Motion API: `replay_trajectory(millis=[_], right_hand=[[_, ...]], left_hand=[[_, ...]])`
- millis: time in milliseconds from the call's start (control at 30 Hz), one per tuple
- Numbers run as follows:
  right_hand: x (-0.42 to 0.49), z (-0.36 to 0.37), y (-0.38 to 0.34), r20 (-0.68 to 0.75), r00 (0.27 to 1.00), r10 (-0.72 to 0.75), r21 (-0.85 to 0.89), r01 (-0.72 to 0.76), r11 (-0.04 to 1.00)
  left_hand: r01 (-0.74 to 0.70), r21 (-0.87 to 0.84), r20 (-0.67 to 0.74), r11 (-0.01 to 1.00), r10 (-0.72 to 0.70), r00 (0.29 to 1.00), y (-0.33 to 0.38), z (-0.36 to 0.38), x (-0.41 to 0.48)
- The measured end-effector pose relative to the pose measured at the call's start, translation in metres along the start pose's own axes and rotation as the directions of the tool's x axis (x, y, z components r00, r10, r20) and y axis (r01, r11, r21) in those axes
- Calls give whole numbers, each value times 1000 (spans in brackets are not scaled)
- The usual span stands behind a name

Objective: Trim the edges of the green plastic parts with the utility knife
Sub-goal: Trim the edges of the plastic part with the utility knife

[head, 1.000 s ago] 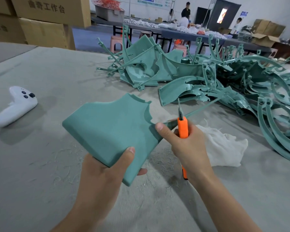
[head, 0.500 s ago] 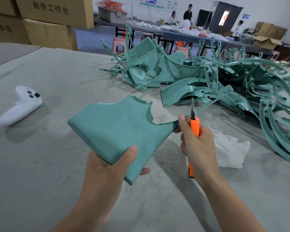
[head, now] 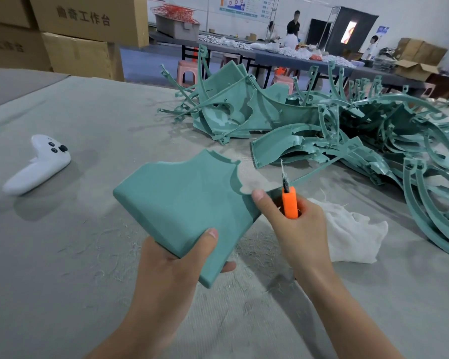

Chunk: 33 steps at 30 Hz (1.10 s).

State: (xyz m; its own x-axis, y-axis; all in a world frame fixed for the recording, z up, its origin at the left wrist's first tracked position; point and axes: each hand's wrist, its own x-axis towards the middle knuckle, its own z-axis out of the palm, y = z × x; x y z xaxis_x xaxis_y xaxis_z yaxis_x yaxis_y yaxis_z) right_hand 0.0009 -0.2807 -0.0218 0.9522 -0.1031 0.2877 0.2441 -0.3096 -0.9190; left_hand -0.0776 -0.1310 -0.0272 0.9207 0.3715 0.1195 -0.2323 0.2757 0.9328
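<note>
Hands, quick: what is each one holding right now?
Left hand: grips the green plastic part by its near corner.
Right hand: grips the orange utility knife, thumb on the part.

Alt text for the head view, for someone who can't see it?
The left hand grips a flat green plastic part above a grey table while the right hand holds an orange utility knife, blade up, at its right edge. More green parts, a white cloth and a white controller lie on the table.

Grey table (head: 62, 255): parts pile (head: 347, 130), cloth (head: 353, 234), controller (head: 36, 167)
</note>
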Motion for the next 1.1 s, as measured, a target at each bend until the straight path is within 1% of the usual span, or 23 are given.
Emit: replay_trajectory(millis=[100,233,300,367,433,500,600,667,733,867,1000,1100], right_hand=[[-1,0,-1,11,998,54,36,-55,998],[0,-2,-2,46,996,74,65,-77,995],[1,-6,-5,21,998,52,39,-53,998],[3,-12,-8,2,1000,12,20,-12,1000],[4,-16,-9,21,999,-45,-8,46,999],[2,-15,-10,89,989,-116,-70,123,990],[-4,-9,-9,229,950,-214,-178,257,950],[-8,-4,-6,305,924,-229,-203,298,933],[-11,-1,-4,344,912,-225,-245,318,916],[-13,1,-4,338,915,-222,-318,333,888],[-13,0,-6,304,922,-241,-365,346,864],[-13,-1,-6,287,927,-242,-383,342,858]], left_hand=[[-40,65,-29,997,42,999,-1,3,-3],[-49,119,-57,992,56,997,0,3,-5],[-62,167,-85,984,77,993,1,3,-5],[-101,234,-131,967,134,982,1,1,-4],[-136,273,-162,952,185,969,2,0,-2],[-164,300,-172,940,222,960,1,-1,0],[-172,333,-179,927,241,954,-3,-5,2],[-182,360,-163,915,254,953,-5,-6,2],[-209,392,-144,896,284,948,-4,-7,3],[-264,442,-102,857,340,935,-8,-12,5],[-244,454,-80,857,312,947,-15,-16,2],[-247,481,-78,841,322,944,-17,-16,0]])
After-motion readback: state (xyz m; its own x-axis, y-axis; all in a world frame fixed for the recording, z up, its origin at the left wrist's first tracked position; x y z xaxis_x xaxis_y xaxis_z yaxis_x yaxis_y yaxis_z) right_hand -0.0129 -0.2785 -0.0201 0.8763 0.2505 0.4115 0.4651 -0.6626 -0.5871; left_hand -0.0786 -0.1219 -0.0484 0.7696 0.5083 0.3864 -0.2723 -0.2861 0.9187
